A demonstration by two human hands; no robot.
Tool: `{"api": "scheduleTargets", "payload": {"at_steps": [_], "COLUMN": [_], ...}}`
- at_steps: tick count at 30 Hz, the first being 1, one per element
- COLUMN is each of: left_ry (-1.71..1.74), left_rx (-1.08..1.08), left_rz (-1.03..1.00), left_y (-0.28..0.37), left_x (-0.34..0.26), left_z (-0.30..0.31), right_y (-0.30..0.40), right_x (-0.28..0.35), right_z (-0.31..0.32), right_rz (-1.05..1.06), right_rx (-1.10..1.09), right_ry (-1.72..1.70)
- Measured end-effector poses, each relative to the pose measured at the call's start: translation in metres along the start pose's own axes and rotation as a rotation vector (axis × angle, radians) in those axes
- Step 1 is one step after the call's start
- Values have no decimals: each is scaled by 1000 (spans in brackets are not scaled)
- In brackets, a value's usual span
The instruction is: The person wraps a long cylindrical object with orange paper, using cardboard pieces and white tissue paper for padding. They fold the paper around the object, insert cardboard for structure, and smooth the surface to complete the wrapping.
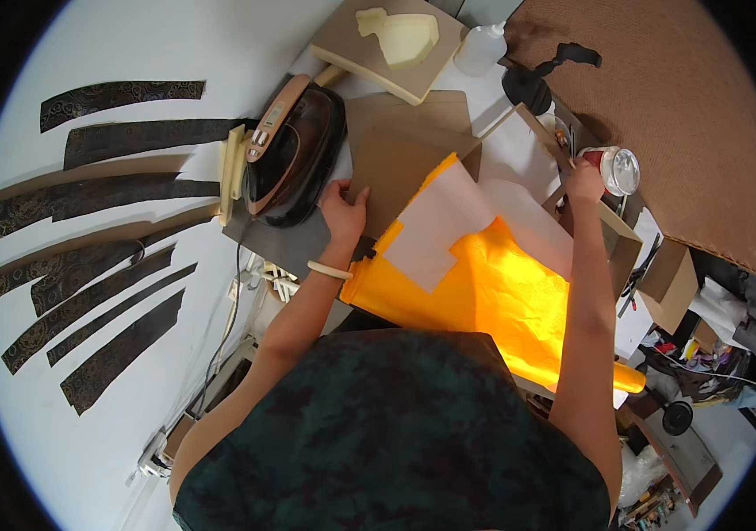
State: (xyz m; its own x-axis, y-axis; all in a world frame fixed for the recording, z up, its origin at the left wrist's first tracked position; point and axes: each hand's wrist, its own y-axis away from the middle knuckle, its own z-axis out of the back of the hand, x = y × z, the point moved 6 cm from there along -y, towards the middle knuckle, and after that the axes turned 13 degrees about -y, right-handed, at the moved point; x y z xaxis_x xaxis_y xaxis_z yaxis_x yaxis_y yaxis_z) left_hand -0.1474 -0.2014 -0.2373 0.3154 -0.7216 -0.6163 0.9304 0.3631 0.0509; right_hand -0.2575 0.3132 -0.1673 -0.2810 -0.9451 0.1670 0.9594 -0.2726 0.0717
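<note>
My left hand (343, 211) rests on the work surface beside the steam iron (295, 156), its fingers apart, near a brown board (384, 179). Below it lies bright orange patterned fabric (517, 299) with a pale backing piece (441, 222) on top. My right hand (583, 182) reaches over a small cardboard box to a holder beside a clear glass jar (618, 170). Thin tools stick up by its fingertips; whether it grips one is not plain. A bangle is on my left wrist.
Dark patterned fabric strips (125, 139) hang at the left. A foam piece (407, 40) lies on a thick board (344, 50) at the top, near a white plastic bottle (482, 50). Open cardboard boxes (670, 285), scissors (643, 269) and a brown padded surface (663, 99) are at the right.
</note>
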Motion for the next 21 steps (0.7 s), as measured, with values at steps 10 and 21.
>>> {"api": "scheduleTargets", "payload": {"at_steps": [10,21], "left_ry": [549,178], "left_rx": [38,-496], "left_rz": [151,-299], "left_y": [35,33], "left_x": [-2,-104], "left_z": [11,196], "right_y": [46,90], "right_x": [269,314], "right_z": [-52,79], "right_rz": [621,758], "right_rx": [542,36], "right_ry": [-698,-1180]}}
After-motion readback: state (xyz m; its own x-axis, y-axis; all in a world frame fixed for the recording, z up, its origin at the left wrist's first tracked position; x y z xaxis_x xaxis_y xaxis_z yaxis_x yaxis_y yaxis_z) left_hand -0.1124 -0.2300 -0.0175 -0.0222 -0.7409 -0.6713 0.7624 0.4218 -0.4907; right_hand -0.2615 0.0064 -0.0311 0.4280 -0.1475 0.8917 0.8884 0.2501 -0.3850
